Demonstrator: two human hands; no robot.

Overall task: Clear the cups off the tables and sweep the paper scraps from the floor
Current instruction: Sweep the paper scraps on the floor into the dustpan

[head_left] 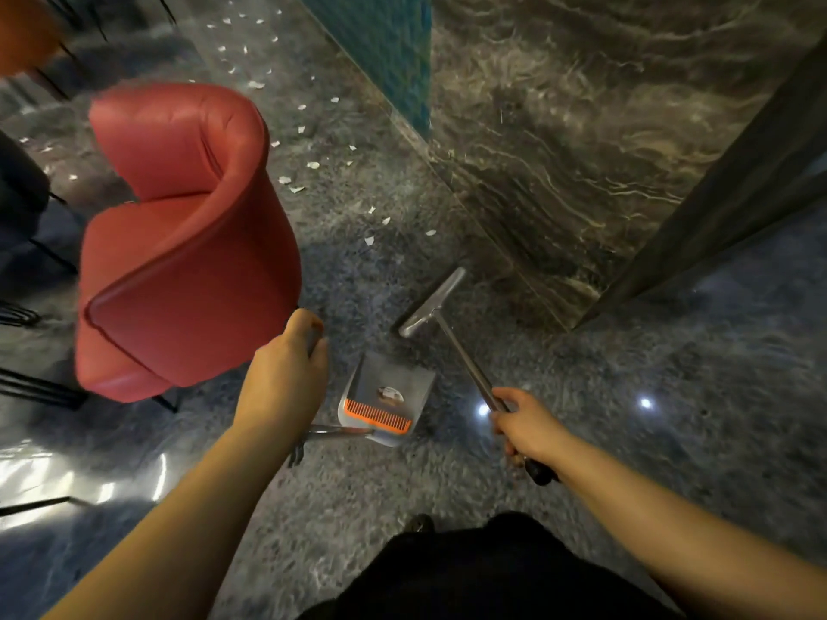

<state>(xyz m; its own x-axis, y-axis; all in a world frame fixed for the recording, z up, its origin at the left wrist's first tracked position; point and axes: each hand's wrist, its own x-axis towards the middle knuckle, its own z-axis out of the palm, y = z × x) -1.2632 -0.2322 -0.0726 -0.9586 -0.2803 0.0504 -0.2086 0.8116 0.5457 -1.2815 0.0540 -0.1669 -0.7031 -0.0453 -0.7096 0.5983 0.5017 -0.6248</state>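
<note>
Low in the middle of the view, right hand (526,429) is curled tight round the metal broom (452,333) handle, broom head resting on the floor (492,485) just beside the marble wall (581,149). Left hand (286,378) is closed round what looks like the upright handle of the dustpan (387,398); the grip itself is partly hidden, so exact hold is a guess. Dustpan sits on the floor between the two hands, orange comb edge toward the person, one small bit of rubbish inside. Step in hand, as I judge it: sweeping, with cups not in view. Paper scraps (313,165) lie scattered along the floor beyond the broom head, running up past the red chair (179,243) toward the top of the view, well apart from the pan. Next move likely calls for reaching the broom out past the nearest scraps and drawing them back to the pan mouth, pan held flat so nothing slides under.
</note>
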